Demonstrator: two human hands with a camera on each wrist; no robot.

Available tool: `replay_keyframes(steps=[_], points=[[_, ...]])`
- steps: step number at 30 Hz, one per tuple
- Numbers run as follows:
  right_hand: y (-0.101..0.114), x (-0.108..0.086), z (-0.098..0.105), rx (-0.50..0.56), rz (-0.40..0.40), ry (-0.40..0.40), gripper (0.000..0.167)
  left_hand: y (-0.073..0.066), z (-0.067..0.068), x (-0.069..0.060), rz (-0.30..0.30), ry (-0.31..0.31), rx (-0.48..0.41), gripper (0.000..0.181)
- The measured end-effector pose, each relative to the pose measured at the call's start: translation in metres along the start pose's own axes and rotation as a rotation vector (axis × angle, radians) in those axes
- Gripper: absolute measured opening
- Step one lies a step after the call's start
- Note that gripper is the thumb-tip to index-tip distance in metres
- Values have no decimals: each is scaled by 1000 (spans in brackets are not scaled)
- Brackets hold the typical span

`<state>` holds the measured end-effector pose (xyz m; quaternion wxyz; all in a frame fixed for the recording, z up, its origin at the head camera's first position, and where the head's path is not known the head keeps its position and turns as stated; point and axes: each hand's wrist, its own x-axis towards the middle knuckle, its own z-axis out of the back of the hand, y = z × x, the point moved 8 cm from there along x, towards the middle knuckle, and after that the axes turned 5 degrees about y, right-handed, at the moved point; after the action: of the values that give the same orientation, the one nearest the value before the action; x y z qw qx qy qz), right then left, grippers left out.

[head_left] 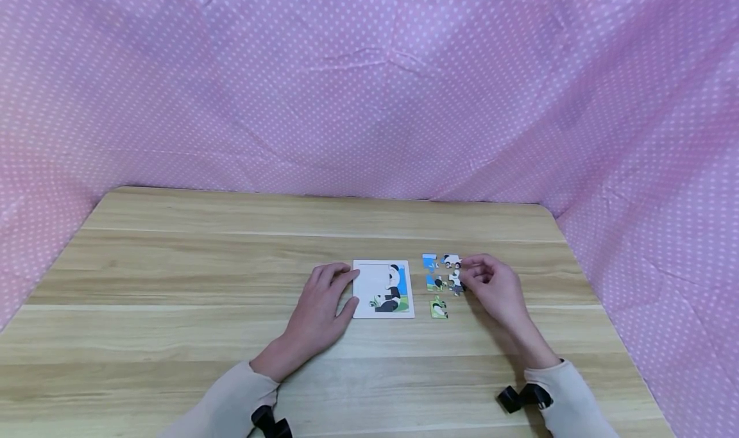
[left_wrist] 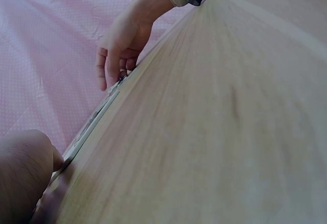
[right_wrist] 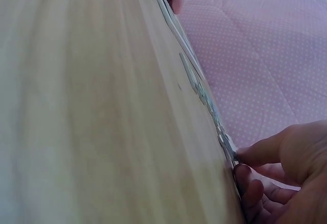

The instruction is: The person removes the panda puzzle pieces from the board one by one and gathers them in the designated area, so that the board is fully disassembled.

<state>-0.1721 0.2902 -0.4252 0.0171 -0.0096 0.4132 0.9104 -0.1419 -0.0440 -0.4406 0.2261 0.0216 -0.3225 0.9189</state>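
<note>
A white-framed puzzle board (head_left: pixel 383 318) lies on the table, with panda pieces in its right part and bare white at its upper left. My left hand (head_left: pixel 320 310) rests against the board's left edge, index finger and thumb spread along it. Beside the board lie several loose pieces, among them a blue one (head_left: pixel 430 261), a panda piece (head_left: pixel 451 260) and a green one (head_left: pixel 438 308). My right hand (head_left: pixel 498 290) pinches a grey and white piece (head_left: pixel 455 283) at the right of the group. The right wrist view shows the thumb against this piece (right_wrist: pixel 227 145).
The wooden table (head_left: pixel 202 265) extends around the board and pieces. Pink dotted cloth (head_left: pixel 369 104) hangs behind the table and along both sides. A black device is strapped at each wrist.
</note>
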Motion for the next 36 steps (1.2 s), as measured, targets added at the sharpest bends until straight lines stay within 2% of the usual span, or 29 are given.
replay_keyframes(steps=[36], points=[[-2, 4, 0, -32, 39, -24, 23, 0, 0, -1, 5, 5, -2, 50]])
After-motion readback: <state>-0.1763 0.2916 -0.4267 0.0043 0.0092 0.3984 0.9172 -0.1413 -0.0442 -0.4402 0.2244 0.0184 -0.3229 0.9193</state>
